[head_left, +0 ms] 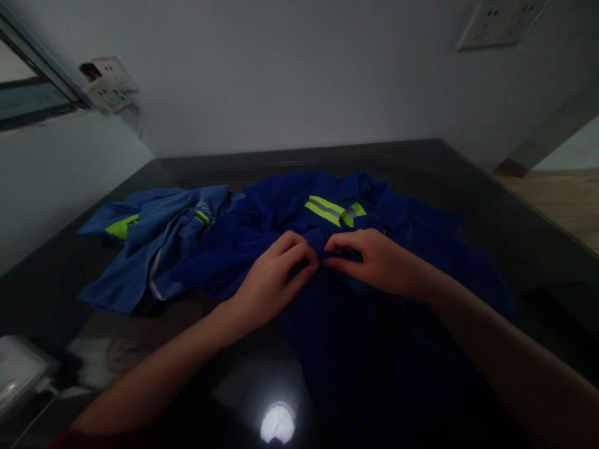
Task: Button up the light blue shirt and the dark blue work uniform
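Observation:
A dark blue work jacket (337, 324) with yellow-green and grey reflective strips lies crumpled over the middle of the dark tabletop, its lower part spreading toward me. My left hand (285, 268) pinches the jacket's cloth near the centre, thumb and fingers curled together. Just to its right, my right hand (374, 255) pinches the same area, its fingertips almost meeting the left ones. What exactly lies between the fingertips is too dark and small to make out. A lighter blue garment (163, 243) with yellow-green patches and white piping rests at the left, touching the jacket's sleeve.
The dark glossy table (402, 156) meets a pale wall (281, 81) at the back. Socket plates (503, 22) are on the wall, right and left. A white device (21, 374) with a cable sits at the near left. A dark flat object (571, 312) lies at right.

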Tool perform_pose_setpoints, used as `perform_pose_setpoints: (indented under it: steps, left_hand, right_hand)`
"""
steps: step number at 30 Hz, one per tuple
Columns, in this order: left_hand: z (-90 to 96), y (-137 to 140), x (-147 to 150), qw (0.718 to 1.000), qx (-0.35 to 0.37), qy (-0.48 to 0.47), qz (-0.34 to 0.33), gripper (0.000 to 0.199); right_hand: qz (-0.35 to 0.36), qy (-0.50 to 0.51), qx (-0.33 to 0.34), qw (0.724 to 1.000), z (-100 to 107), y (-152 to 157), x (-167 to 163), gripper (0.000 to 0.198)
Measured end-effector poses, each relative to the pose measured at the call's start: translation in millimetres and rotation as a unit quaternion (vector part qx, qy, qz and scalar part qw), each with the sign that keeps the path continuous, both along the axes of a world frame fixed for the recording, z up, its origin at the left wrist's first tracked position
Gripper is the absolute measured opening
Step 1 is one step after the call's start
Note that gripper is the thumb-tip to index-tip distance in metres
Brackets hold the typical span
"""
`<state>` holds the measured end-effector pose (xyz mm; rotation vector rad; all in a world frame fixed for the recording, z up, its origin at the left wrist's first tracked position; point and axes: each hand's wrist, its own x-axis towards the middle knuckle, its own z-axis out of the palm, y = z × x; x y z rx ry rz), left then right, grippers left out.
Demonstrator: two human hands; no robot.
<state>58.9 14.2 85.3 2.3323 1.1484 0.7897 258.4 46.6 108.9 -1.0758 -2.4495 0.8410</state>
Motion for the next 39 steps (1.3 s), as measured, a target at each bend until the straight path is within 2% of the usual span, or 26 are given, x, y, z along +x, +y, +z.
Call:
perform_pose_setpoints:
  steps: [2,5,8,16,22,25,31,33,35,37,39]
  left_hand:
    - [-2.9,3,-1,0.999,0.013,-0.031,-0.002,0.005]
    - [-5.9,6,-3,0.997,0.017,-0.074,-0.018,0.023]
    - [-5.5,6,-4,0.996,0.0,-0.077,-0.04,0.035]
    - [-2.2,3,-2,0.999,-0.012,-0.039,-0.024,0.015]
    - [0.8,2,1,0.999,-0.035,-0.027,0.001,0.009]
    - [1.4,1,0,0.998,-0.055,-0.018,0.01,0.014]
    - [3.5,4,-2,0.989,-0.133,0.034,-0.057,0.021]
    - [1.8,7,-3,0.986,-0.147,0.066,-0.051,0.026]
    - [-3.6,10,-6,0.981,-0.154,0.115,-0.034,0.033]
    - [-12.5,14,-12,0.972,-0.144,0.187,-0.001,0.037]
    - [-22.0,20,-20,0.957,-0.119,0.259,0.05,0.04]
  right_hand:
    - [0.021,0.008,-0.013,1.0,3,-1,2,0.007]
    - [0.052,0.022,-0.02,0.998,6,-3,5,0.008]
    - [0.072,0.024,-0.015,0.997,9,-4,9,0.01]
    - [0.085,-0.004,0.007,0.996,14,-6,12,0.011]
    - [0.097,-0.014,0.008,0.995,13,-8,11,0.011]
    - [0.104,-0.013,-0.004,0.994,12,-10,12,0.012]
    - [0.122,-0.044,-0.053,0.99,21,-6,20,0.018]
    - [0.105,-0.08,-0.069,0.989,21,5,33,0.022]
    - [0.055,-0.123,-0.064,0.989,16,23,55,0.027]
    - [-0.035,-0.168,-0.03,0.985,4,46,90,0.026]
    - [-0.152,-0.223,-0.011,0.963,-13,70,133,0.021]
